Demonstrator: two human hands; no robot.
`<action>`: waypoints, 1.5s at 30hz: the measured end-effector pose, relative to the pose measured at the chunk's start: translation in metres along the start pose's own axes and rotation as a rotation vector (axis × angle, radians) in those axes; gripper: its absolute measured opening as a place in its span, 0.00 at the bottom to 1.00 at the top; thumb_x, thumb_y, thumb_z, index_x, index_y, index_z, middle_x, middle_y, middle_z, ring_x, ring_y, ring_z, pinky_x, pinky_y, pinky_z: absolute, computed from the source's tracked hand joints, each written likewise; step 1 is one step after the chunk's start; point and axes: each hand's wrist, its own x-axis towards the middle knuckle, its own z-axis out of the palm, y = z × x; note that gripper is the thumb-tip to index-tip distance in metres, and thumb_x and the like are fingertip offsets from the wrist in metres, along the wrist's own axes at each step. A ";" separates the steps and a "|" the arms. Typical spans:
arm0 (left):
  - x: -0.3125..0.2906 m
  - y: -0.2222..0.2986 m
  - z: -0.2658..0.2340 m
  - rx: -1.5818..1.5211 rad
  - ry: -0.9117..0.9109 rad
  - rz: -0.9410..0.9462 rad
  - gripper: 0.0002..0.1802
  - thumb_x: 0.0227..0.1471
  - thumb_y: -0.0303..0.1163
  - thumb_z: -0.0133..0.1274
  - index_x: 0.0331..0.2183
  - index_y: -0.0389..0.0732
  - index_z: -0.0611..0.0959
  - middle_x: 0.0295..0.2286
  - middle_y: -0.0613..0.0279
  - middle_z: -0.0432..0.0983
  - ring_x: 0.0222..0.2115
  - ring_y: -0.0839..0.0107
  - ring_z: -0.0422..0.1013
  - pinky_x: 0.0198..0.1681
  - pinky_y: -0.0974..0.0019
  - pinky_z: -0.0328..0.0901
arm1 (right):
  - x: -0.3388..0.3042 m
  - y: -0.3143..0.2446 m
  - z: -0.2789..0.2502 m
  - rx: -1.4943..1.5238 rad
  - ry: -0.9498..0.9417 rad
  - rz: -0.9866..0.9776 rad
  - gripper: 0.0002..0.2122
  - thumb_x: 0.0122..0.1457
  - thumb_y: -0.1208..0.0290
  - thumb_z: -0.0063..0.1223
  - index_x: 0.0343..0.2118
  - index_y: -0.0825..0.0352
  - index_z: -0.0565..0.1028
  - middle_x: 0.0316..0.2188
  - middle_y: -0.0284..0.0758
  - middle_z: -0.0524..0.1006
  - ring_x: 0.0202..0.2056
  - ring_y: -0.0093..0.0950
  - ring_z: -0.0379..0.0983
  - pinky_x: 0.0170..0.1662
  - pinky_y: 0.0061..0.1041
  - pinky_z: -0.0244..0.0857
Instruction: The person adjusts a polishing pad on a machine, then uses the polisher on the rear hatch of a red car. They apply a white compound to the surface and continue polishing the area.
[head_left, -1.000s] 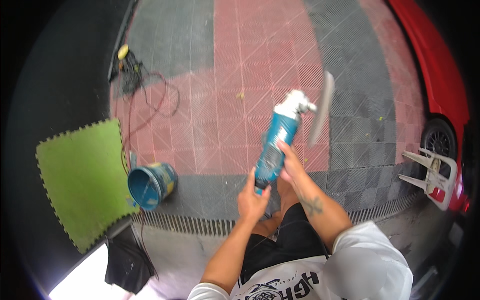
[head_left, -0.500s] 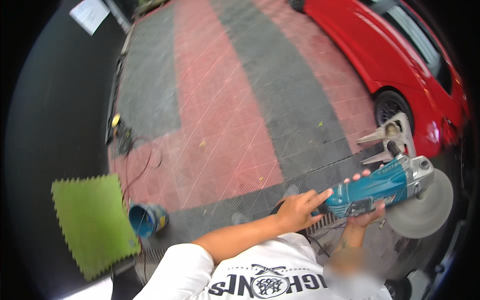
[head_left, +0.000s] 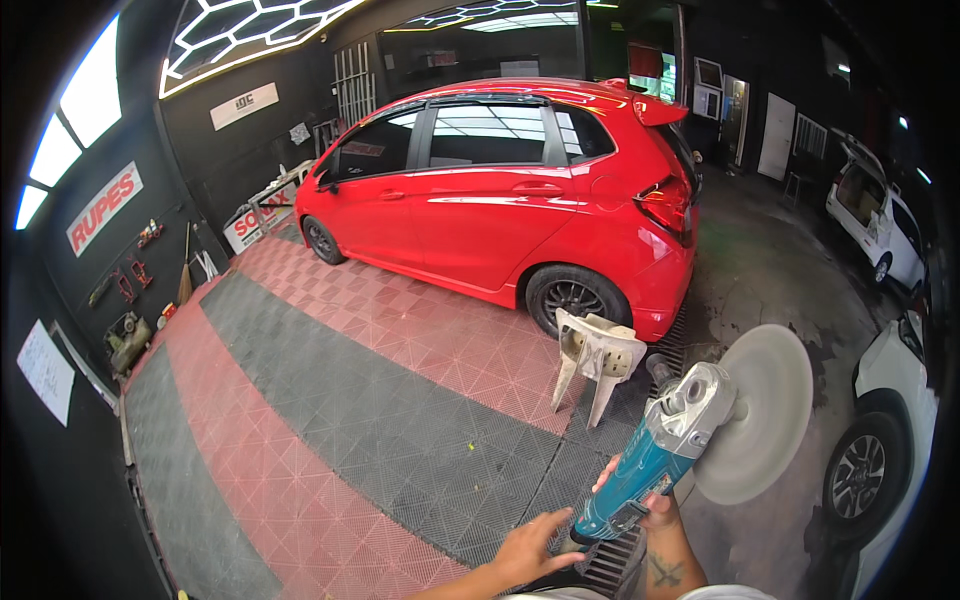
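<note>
A teal rotary polisher [head_left: 640, 470] slants up and to the right in front of me. On its metal head sits a large, pale round pad [head_left: 757, 415], its face smeared as if spinning. My right hand [head_left: 658, 515] wraps round the body from beneath, with fingertips showing on the far side. At the tool's dark rear end, my left hand [head_left: 535, 548] has its fingers and thumb closed about the grip. Where the cord leaves is hard to make out. A short side handle [head_left: 660, 372] juts from the head, with no hand on it.
A red hatchback [head_left: 470, 200] is parked ahead. Close behind the polisher's head, a pale plastic stool [head_left: 600, 350] stands by its rear wheel. White cars [head_left: 890, 400] are on the right. Red and grey floor tiles [head_left: 400, 400] lie left, with a floor grate [head_left: 610, 565] beneath my hands.
My view has lifted and swung right, bringing the whole red car into sight. The polisher now tilts more steeply upward. Both hands have stayed on it.
</note>
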 end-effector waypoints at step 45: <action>0.217 -0.478 -0.384 0.033 -0.324 0.076 0.27 0.49 0.40 0.71 0.51 0.45 0.88 0.50 0.53 0.86 0.49 0.52 0.82 0.53 0.55 0.75 | 0.426 0.302 0.009 0.020 -0.324 0.950 0.50 0.59 0.47 0.65 0.76 0.76 0.57 0.70 0.47 0.69 0.68 0.36 0.68 0.72 0.35 0.60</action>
